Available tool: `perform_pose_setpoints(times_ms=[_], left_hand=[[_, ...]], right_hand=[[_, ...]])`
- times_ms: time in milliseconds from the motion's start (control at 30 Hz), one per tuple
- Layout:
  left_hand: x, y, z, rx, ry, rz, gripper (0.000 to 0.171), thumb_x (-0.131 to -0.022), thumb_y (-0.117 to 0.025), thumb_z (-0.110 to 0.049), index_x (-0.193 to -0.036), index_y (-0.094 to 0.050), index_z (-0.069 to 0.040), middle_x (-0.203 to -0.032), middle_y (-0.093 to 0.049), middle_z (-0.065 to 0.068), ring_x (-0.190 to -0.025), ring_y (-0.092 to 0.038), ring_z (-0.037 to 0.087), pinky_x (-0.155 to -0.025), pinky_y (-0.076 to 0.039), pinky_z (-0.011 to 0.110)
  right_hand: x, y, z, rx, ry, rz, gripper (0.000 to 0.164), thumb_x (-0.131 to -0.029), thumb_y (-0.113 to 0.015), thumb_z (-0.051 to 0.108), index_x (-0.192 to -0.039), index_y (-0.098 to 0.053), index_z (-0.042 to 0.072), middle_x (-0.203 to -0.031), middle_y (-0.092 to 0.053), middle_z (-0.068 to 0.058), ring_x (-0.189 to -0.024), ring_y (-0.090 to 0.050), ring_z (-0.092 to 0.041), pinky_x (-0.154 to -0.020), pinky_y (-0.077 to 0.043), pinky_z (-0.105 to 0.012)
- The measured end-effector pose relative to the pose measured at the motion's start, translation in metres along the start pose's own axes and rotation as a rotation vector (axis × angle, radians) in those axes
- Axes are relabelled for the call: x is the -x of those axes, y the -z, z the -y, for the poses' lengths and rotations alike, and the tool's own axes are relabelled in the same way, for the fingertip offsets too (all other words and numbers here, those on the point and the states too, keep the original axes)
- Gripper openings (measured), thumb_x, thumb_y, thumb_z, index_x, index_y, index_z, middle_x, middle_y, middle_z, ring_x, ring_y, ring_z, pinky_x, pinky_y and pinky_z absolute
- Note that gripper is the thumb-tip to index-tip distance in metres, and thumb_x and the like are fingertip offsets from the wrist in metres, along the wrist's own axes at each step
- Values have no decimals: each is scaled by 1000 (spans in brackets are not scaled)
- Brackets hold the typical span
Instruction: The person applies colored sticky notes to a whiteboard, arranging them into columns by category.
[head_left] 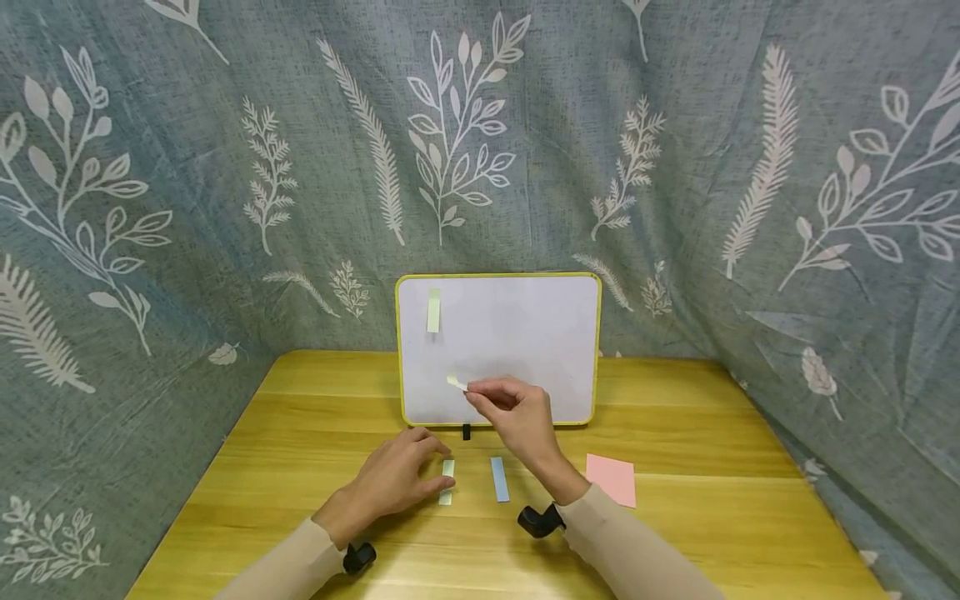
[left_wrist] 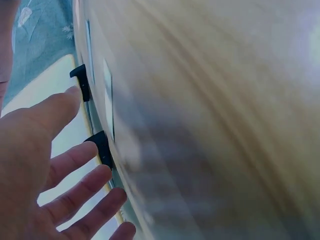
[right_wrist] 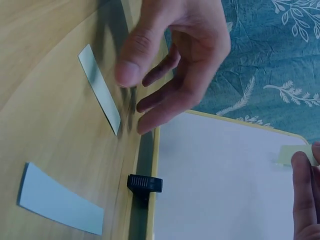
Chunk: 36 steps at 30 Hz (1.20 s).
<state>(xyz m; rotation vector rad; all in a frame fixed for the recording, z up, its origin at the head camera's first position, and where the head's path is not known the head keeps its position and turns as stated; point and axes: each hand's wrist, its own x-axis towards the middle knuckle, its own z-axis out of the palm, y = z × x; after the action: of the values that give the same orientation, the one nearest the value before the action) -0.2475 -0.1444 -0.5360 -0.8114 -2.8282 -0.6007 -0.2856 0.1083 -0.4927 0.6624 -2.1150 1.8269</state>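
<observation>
In the head view my right hand [head_left: 517, 417] pinches a pale yellow-green sticky note strip [head_left: 453, 381] between thumb and fingertips. It holds the strip before the lower part of a yellow-framed whiteboard [head_left: 517, 342]. Another pale strip [head_left: 433, 311] is upright on the board's upper left. My left hand [head_left: 401, 471] hovers around a narrow pale-green sticky note pad [head_left: 447, 493], its fingers spread and relaxed. The left wrist view shows that hand [left_wrist: 65, 170] empty, beside the pad [left_wrist: 108, 100]. At the right wrist view's edge, fingertips grip the strip [right_wrist: 290, 154].
A narrow blue sticky note pad [head_left: 499, 479] lies between the hands. A square pink pad [head_left: 613, 480] is by my right forearm. Black clips [head_left: 467, 432] show at the board's bottom edge. Patterned curtain [head_left: 337, 167] surrounds the wooden table [head_left: 315, 392].
</observation>
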Motion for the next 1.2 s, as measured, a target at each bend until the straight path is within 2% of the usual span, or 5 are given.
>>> perform_pose_setpoints(times_ms=[167,367,567,900,1200], left_hand=[[-4,6,2,13,44,-61,36,-103,-92,-42,-129,-85,-17,-128,-81,3,-116,-80,26,-100,-69,50],[-10,16,5,86,125,-142,31,-106,-89,-35,-130,-85,-15,-129,-81,7,-120,-81,34,-102,-68,54],[-20,29,12,100,151,-276,30,-108,-87,-32,-133,-84,-15,-129,-82,8,-117,-81,32,-93,-70,50],[-38,47,25,170,173,-513,35,-109,-86,-28,-138,-83,-10,-130,-80,17,-115,-79,38,-90,-67,56],[-56,57,29,184,206,-576,49,-110,-85,-31,-154,-73,-12,-141,-71,20,-124,-74,42,-93,-66,57]], right_hand=[[-4,-6,0,31,92,-33,14,-104,-89,12,-117,-92,9,-120,-88,-11,-105,-88,-19,-94,-72,-28],[-8,-12,-3,29,171,-77,14,-104,-89,7,-117,-91,5,-121,-87,-14,-102,-89,-25,-93,-72,-31],[-15,-19,-7,35,253,-111,15,-103,-87,1,-118,-89,0,-121,-86,-19,-105,-89,-36,-95,-73,-35],[-21,-37,-14,55,280,-189,14,-101,-89,-1,-115,-90,0,-120,-86,-19,-104,-88,-38,-97,-72,-33],[-24,-51,-20,74,297,-221,13,-100,-90,-2,-113,-91,-1,-120,-86,-18,-105,-89,-35,-98,-71,-28]])
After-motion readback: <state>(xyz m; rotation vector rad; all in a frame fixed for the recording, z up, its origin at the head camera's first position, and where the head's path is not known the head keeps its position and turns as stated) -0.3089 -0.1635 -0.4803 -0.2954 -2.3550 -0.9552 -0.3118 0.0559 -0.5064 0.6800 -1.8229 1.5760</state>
